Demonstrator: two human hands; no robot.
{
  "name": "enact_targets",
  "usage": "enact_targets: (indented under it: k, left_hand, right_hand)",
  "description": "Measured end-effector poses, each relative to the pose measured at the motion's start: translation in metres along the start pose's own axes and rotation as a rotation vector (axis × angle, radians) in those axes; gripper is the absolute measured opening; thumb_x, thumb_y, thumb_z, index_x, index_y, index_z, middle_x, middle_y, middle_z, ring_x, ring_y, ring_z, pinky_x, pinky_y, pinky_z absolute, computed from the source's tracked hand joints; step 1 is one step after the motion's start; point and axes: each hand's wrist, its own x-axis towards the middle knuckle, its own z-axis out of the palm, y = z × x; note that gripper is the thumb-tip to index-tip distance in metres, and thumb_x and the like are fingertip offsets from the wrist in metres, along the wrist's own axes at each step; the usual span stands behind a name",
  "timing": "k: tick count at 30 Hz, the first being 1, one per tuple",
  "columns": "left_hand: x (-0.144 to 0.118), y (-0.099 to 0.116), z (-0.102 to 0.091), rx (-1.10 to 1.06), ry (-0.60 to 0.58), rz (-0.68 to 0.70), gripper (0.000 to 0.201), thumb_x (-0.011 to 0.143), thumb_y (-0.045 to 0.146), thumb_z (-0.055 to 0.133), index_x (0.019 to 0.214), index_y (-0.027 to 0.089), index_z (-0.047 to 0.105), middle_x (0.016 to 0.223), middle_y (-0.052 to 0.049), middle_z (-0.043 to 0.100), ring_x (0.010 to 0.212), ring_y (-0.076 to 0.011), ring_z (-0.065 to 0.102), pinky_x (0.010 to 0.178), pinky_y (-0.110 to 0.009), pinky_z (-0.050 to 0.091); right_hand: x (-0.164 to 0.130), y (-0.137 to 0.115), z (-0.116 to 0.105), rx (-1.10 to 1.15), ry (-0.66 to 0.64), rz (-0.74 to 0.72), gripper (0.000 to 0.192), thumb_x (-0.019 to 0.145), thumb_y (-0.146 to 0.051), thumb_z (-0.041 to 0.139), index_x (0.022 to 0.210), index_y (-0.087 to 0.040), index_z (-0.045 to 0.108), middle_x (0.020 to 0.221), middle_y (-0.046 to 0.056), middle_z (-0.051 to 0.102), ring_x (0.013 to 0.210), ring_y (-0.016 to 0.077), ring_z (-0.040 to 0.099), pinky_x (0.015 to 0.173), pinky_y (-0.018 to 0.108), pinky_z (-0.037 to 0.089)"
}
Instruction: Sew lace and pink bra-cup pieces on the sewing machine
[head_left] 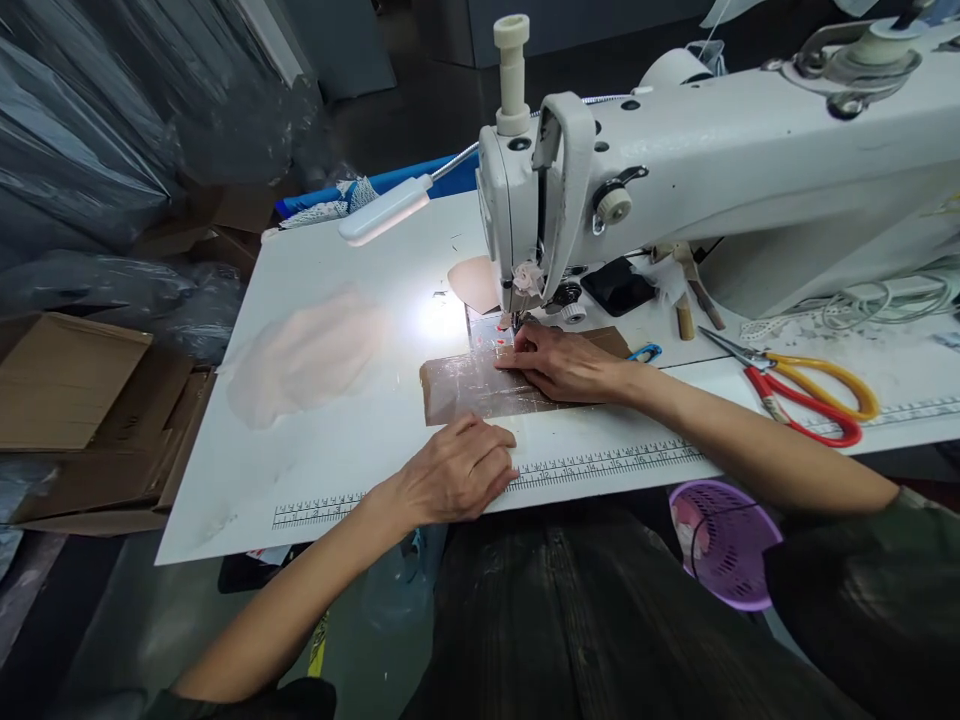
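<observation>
My right hand (559, 362) is at the presser foot (516, 320) of a white sewing machine (517, 200). Its fingers are bent and drawn together, and anything between them is hidden. Beneath that hand lies a brown strip covered in shiny clear tape (457, 390). A small pale pink fabric piece (474, 284) rests just behind the foot. My left hand (465, 465) sits at the table's front edge, below the strip, with its fingers curled in; whether they grip something cannot be seen.
Sheer pale fabric (307, 355) lies on the left of the white table (360, 450). Red-and-yellow scissors (802, 390) and a blue-handled tool (645, 353) are at the right. A lamp (386, 210) lights the needle area. Below hangs a purple basket (731, 550); cardboard boxes (75, 380) stand left.
</observation>
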Motion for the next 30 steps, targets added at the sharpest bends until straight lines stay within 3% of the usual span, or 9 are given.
enact_targets:
  k: [2, 6, 11, 15, 24, 30]
  left_hand:
    - [-0.001, -0.003, -0.007, 0.015, -0.009, 0.023, 0.017, 0.092, 0.024, 0.056, 0.076, 0.018, 0.053, 0.092, -0.008, 0.070, 0.076, -0.0189, 0.065, 0.071, -0.039, 0.053]
    - [-0.003, -0.021, -0.016, 0.039, 0.075, -0.067, 0.010, 0.087, 0.026, 0.063, 0.085, 0.017, 0.060, 0.093, -0.008, 0.071, 0.081, -0.0195, 0.067, 0.069, -0.037, 0.053]
    - [-0.002, -0.038, -0.006, -0.069, 0.081, -0.090, 0.016, 0.086, 0.017, 0.065, 0.101, 0.015, 0.064, 0.099, -0.009, 0.072, 0.088, -0.0201, 0.068, 0.072, -0.036, 0.054]
    - [-0.001, -0.040, 0.001, -0.030, 0.139, -0.126, 0.017, 0.086, 0.016, 0.065, 0.103, 0.017, 0.066, 0.100, -0.008, 0.073, 0.088, -0.0192, 0.069, 0.073, -0.035, 0.055]
    - [-0.004, -0.040, 0.010, 0.018, 0.096, -0.081, 0.023, 0.083, 0.023, 0.072, 0.103, 0.014, 0.065, 0.098, -0.009, 0.073, 0.084, -0.0199, 0.067, 0.068, -0.034, 0.052]
    - [-0.003, -0.040, 0.009, 0.009, 0.079, -0.116, 0.020, 0.086, 0.026, 0.069, 0.103, 0.016, 0.065, 0.099, -0.007, 0.073, 0.085, -0.0188, 0.067, 0.071, -0.034, 0.051]
  right_hand:
    - [-0.001, 0.004, 0.003, -0.012, 0.008, 0.004, 0.037, 0.094, -0.022, 0.041, 0.122, -0.022, 0.066, 0.109, 0.013, 0.055, 0.098, 0.0232, 0.053, 0.077, 0.036, 0.050]
    - [-0.006, 0.011, 0.005, 0.078, 0.079, 0.020, 0.036, 0.092, -0.019, 0.044, 0.119, -0.020, 0.067, 0.113, 0.012, 0.055, 0.101, 0.0215, 0.055, 0.088, 0.039, 0.051]
    - [-0.011, 0.015, 0.004, 0.196, 0.109, -0.010, 0.036, 0.091, -0.016, 0.045, 0.117, -0.019, 0.070, 0.111, 0.011, 0.058, 0.103, 0.0194, 0.057, 0.094, 0.037, 0.050]
    - [-0.013, 0.017, 0.005, 0.211, 0.133, -0.062, 0.035, 0.090, -0.016, 0.046, 0.114, -0.019, 0.071, 0.110, 0.010, 0.058, 0.101, 0.0178, 0.057, 0.092, 0.034, 0.050]
    - [-0.016, 0.014, 0.008, 0.129, 0.165, -0.093, 0.033, 0.091, -0.014, 0.044, 0.110, -0.020, 0.072, 0.108, 0.010, 0.056, 0.100, 0.0174, 0.054, 0.089, 0.034, 0.050]
    - [-0.025, 0.004, 0.002, 0.098, 0.107, -0.138, 0.031, 0.093, -0.020, 0.048, 0.113, -0.024, 0.071, 0.102, 0.009, 0.058, 0.093, 0.0166, 0.055, 0.083, 0.032, 0.050]
